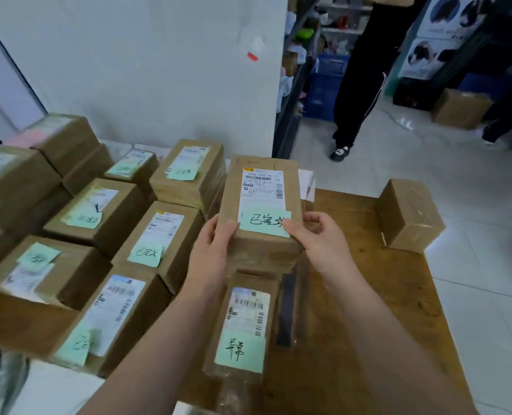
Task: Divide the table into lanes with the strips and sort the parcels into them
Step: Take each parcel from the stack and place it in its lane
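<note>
The left hand (211,250) and the right hand (317,235) clamp one brown parcel (260,187) at its 8 and 4 o'clock corners, over the wooden table (368,295), at 12 o'clock from a dark strip (287,310).

White wall (146,70) straight ahead, small red sticker (252,57) high on its right side. Just right of it, dark shelving rack (296,94) with blue crates (326,85) beside. On pale tiled floor (473,163), a bystander's legs in black, white-striped trousers (359,85); farther right, a brown cardboard box (458,107).
</note>
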